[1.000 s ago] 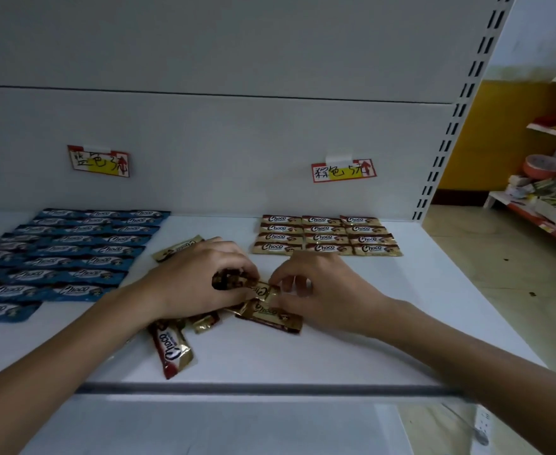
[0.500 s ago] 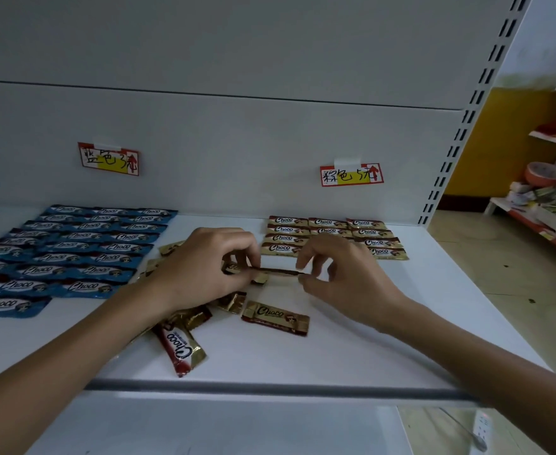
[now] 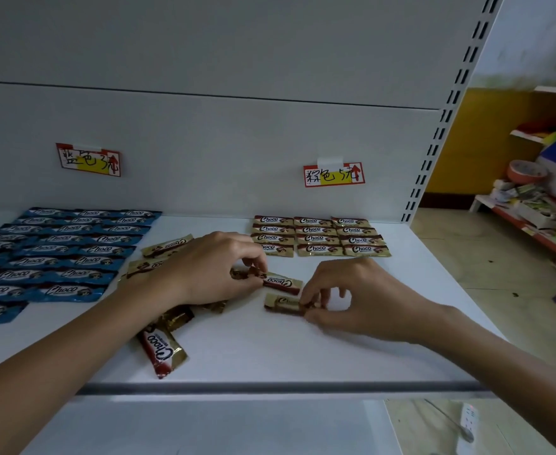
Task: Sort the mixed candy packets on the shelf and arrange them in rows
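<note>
Lying crosswise on the shelf (image 3: 401,323), two loose packets are sitting one just behind the other, both with their long axes running left to right. The farther gold packet (image 3: 283,284) is being pinched at its left end by the left hand (image 3: 217,270), with thumb and fingertips curling onto it. The nearer gold packet (image 3: 283,305) is being pinched at its right end by the right hand (image 3: 352,297), its other fingers arching above the shelf.

The brown rows (image 3: 319,236) are lying behind and slightly right of both packets and pointing the same way, so little turning is likely being called for. The right hand is sitting nearer the bare space in front of those rows. Both forearms are reaching in from the front edge, the left one crossing a loose heap (image 3: 171,320) of unsorted packets. The blue rows (image 3: 66,247) are filling the left side, well apart.
</note>
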